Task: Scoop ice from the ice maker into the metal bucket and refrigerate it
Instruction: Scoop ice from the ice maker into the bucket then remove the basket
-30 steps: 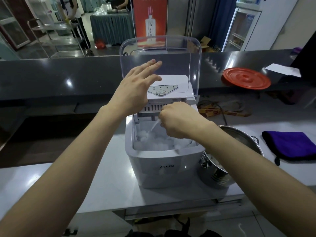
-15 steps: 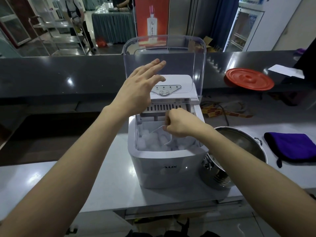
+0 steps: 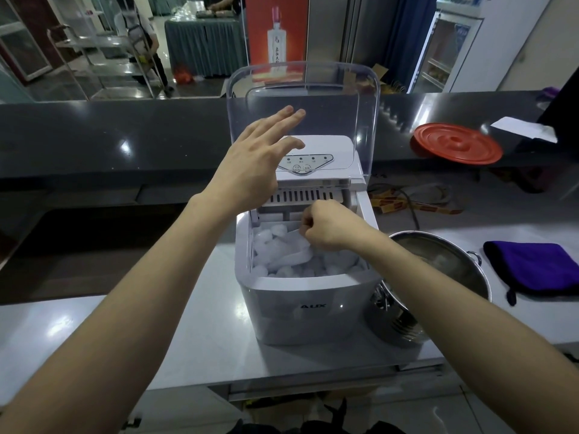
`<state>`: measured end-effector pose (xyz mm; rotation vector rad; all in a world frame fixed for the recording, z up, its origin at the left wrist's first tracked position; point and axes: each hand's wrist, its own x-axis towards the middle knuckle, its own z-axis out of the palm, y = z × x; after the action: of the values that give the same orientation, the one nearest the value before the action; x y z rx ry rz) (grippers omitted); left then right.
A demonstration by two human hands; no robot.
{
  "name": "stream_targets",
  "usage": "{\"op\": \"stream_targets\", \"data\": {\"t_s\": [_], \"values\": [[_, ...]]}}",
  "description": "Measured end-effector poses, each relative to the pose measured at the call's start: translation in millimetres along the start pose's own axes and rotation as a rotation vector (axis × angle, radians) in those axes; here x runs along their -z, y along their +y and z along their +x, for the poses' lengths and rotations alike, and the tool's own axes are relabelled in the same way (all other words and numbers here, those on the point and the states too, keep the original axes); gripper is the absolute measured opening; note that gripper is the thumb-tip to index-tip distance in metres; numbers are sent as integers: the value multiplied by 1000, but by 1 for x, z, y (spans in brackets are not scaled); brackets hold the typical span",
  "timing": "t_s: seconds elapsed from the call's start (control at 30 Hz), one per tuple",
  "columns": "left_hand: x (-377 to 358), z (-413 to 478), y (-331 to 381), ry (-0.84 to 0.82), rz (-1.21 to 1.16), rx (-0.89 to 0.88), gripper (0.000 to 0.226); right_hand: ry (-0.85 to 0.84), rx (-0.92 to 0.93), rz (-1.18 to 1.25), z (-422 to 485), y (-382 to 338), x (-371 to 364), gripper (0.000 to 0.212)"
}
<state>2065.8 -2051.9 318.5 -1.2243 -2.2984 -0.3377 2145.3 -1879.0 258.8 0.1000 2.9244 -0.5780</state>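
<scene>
A white ice maker [image 3: 308,308] stands on the pale counter, its clear lid [image 3: 302,98] raised upright. Its bin is full of ice cubes [image 3: 272,236]. My right hand [image 3: 329,228] is closed on the handle of a clear plastic scoop [image 3: 293,255] whose bowl lies in the ice. My left hand [image 3: 253,161] hovers over the left of the machine with fingers spread, holding nothing, fingertips near the lid. The metal bucket [image 3: 438,277] sits directly right of the ice maker, partly hidden by my right forearm.
A purple cloth [image 3: 532,267] lies right of the bucket. A red round lid [image 3: 457,145] and a white paper [image 3: 523,128] rest on the dark raised ledge behind. Cables [image 3: 407,202] trail behind the machine. A glass-door fridge [image 3: 445,51] stands at the back right.
My right hand has pushed the scoop lower and further left into the ice. My left hand stays raised near the lid, barely moved.
</scene>
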Motion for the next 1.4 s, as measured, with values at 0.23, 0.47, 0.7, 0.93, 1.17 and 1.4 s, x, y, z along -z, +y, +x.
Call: {"op": "stream_targets", "data": {"t_s": [0.23, 0.47, 0.7, 0.93, 1.17, 1.4], "values": [[2, 0, 0, -1, -9, -2, 70, 35, 75, -23, -4, 2, -3, 16], [4, 0, 2, -14, -10, 4, 70, 61, 94, -18, -8, 4, -1, 17], [5, 1, 2, -24, -9, 13, 71, 55, 82, -11, -8, 2, 0, 19], [6, 1, 1, -36, -7, 8, 73, 37, 68, 44, -10, -3, -3, 22], [8, 3, 1, -56, -8, 14, 75, 59, 36, 53, -14, -1, 3, 23], [11, 3, 4, -43, -18, 22, 76, 113, 31, 60, -22, 1, 19, 27]]}}
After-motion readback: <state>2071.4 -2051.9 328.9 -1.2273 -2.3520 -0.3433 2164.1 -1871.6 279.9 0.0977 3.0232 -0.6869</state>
